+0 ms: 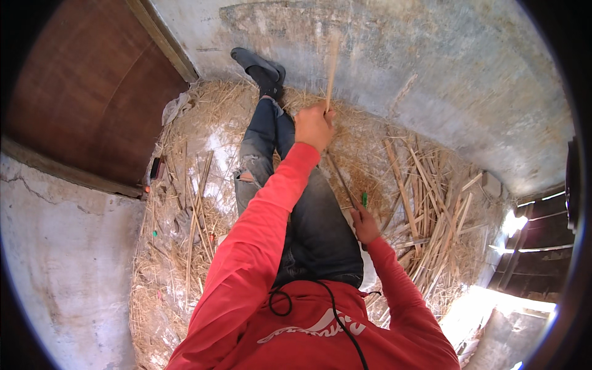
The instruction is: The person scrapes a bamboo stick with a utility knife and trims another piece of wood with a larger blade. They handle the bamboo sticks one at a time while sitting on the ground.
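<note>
My left hand (pixel 313 127) is closed around a thin pale strip of wood or bamboo (pixel 332 75), stretched out past my knees. The strip points up toward the wall, and its far end is blurred. My right hand (pixel 365 224), beside my right thigh, is closed on a long narrow dark knife (pixel 340 174). Its blade slants up and left toward my left hand, and its tip lies just below that hand. Most of the knife's handle is hidden in my fingers. A small green object (pixel 364 199) shows just above my right hand.
Long split strips (pixel 425 203) lie piled on the right, with more strips (pixel 198 209) on the left. Shavings and straw cover the floor. My legs (pixel 308 216) stretch out, a dark slipper (pixel 254 61) near the stained wall (pixel 456 80). A brown door panel (pixel 86 92) stands at left.
</note>
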The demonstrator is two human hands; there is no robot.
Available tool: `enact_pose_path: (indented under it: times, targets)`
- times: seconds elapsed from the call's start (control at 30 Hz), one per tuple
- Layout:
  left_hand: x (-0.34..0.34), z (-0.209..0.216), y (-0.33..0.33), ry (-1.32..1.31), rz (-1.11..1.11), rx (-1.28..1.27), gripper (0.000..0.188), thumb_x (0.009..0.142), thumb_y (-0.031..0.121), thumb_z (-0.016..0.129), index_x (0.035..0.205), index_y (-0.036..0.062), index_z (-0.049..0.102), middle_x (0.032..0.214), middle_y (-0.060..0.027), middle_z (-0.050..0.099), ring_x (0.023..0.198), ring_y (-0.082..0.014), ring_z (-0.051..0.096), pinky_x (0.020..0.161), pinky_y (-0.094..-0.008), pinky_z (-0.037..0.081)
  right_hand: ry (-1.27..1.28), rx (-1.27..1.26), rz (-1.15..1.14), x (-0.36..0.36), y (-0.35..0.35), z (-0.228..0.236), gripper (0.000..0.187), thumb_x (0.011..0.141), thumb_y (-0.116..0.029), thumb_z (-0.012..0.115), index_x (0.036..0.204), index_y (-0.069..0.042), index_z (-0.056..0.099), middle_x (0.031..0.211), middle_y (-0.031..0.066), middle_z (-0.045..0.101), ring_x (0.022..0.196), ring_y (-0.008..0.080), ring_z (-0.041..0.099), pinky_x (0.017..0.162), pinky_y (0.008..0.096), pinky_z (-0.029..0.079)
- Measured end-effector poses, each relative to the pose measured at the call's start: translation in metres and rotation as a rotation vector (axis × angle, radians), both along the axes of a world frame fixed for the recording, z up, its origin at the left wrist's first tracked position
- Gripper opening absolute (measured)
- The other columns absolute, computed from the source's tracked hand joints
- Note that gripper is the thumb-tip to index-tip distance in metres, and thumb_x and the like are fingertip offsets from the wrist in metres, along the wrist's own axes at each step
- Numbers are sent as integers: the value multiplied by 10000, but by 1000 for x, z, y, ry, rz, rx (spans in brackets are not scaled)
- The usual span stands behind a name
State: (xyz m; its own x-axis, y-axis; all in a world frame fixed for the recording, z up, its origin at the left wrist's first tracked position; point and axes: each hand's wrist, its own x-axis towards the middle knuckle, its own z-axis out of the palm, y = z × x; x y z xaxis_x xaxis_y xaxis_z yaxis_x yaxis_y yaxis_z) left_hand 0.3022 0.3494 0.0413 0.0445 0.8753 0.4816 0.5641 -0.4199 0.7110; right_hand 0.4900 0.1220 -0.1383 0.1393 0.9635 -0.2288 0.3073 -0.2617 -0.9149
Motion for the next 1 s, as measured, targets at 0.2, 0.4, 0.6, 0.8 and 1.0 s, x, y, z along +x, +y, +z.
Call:
enact_pose_path:
  times: [0.2, 0.4, 0.6, 0.8, 1.0]
  targets:
    - [-6, 0, 3, 58, 24, 31, 101, 871, 111, 770, 930, 30, 772, 726, -208, 692, 689, -393, 699, 653, -461, 551, 1056, -638, -248, 29, 31, 78, 308, 1052, -459, 582, 1088, -155, 542, 748, 21, 546, 473, 100, 442, 407, 283, 371]
    - [4, 14, 9, -40, -28, 71, 105, 871, 89, 768, 952, 22, 771, 752, -211, 709, 699, -378, 714, 651, -436, 558, 527, -3, -286, -22, 22, 180, 433, 1101, -332, 492, 1435, -58, 459, 720, 17, 528, 462, 67, 423, 409, 230, 342]
    - [9, -16, 26, 2, 3, 141, 95, 874, 81, 765, 940, 13, 761, 774, -213, 715, 702, -380, 715, 658, -439, 563, 416, 342, -314, -43, 37, 173, 455, 1103, -212, 464, 1513, -14, 456, 696, 13, 530, 506, 71, 460, 465, 230, 376]
    - [22, -7, 29, 10, -9, 136, 92, 873, 92, 768, 913, 9, 764, 777, -220, 711, 711, -391, 711, 676, -463, 561, -83, 110, -111, -3, 76, -49, 509, 1090, -340, 487, 1539, -105, 448, 744, 35, 568, 516, 132, 502, 473, 299, 431]
    - [-4, -10, 34, -33, 21, 14, 116, 868, 100, 778, 945, 13, 779, 772, -223, 709, 714, -389, 713, 673, -462, 559, 467, -342, -239, -8, 87, 1, 514, 1077, -410, 507, 1517, -146, 471, 775, 39, 578, 507, 137, 502, 444, 313, 429]
